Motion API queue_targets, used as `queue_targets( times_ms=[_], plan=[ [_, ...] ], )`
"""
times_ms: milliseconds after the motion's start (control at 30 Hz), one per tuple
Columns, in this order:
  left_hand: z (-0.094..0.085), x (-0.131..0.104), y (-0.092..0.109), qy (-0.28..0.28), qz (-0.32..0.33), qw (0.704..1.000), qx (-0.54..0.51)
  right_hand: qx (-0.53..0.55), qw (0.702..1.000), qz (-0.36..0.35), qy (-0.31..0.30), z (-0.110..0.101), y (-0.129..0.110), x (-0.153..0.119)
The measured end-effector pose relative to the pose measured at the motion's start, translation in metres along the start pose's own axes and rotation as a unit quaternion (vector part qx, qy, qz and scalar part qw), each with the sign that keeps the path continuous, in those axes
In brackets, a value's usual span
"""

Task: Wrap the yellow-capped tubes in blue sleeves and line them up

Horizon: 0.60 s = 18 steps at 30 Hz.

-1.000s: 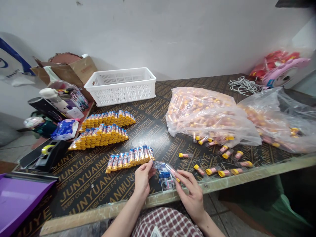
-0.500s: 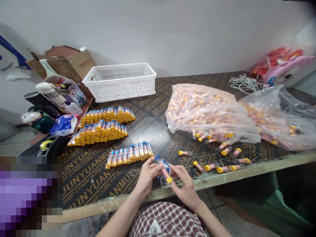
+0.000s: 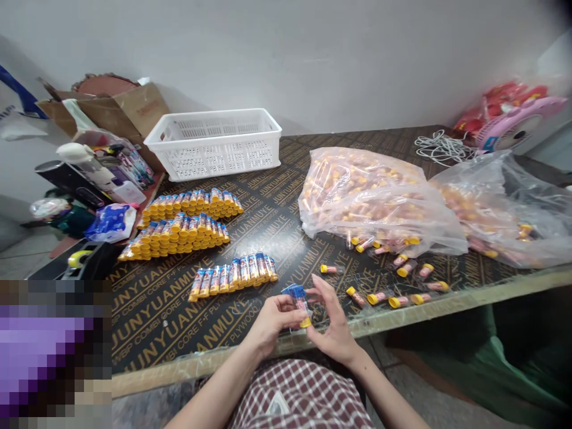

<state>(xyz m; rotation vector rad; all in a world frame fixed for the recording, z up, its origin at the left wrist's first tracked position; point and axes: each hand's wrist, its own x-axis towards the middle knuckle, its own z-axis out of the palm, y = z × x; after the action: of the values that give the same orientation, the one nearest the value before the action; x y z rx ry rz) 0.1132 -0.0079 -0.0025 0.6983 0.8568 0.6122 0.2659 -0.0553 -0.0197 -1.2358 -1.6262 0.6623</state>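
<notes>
My left hand [image 3: 269, 325] pinches a small tube [image 3: 300, 305] with a blue top and a yellow cap over the table's front edge. Beside it, my right hand [image 3: 333, 325] has its fingers spread, the thumb close to the yellow cap. A row of blue-and-yellow tubes [image 3: 235, 275] lies to the left of my hands. Farther back on the left are two stacked piles of such tubes, one [image 3: 179, 236] in front of the other [image 3: 192, 204]. Loose yellow-capped tubes [image 3: 378, 297] without blue wrapping lie on the right.
Plastic bags of yellow-capped tubes, one [image 3: 361, 190] at the centre right, another [image 3: 496, 202] farther right. A white basket [image 3: 218, 155] stands at the back. Bottles, a cardboard box [image 3: 143, 113] and a tape dispenser [image 3: 78, 259] are left; a pink fan [image 3: 513, 128] and cable [image 3: 442, 149] are right.
The fingers of my right hand have spread and lifted off the tube. The tube now stands more upright in my left hand, its blue part showing more. The view has shifted slightly.
</notes>
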Motion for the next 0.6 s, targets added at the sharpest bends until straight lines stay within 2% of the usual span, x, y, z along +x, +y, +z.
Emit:
queue_targets(
  times_ms=[200,333,600],
  plan=[
    [0.0057,-0.0034,0.0027,-0.027,-0.004,1.000,-0.004,0.030,0.996,-0.011,-0.085,-0.0056,-0.0034,0.0042],
    [0.0075,-0.0025,0.0032,-0.017,0.009,0.999,-0.027,0.048,0.995,-0.017,-0.083,-0.0050,-0.0026,0.0039],
    [0.0100,-0.0032,0.0012,0.011,-0.006,0.999,-0.035,0.100,0.993,0.002,-0.061,0.0000,-0.0011,0.0010]
  ],
)
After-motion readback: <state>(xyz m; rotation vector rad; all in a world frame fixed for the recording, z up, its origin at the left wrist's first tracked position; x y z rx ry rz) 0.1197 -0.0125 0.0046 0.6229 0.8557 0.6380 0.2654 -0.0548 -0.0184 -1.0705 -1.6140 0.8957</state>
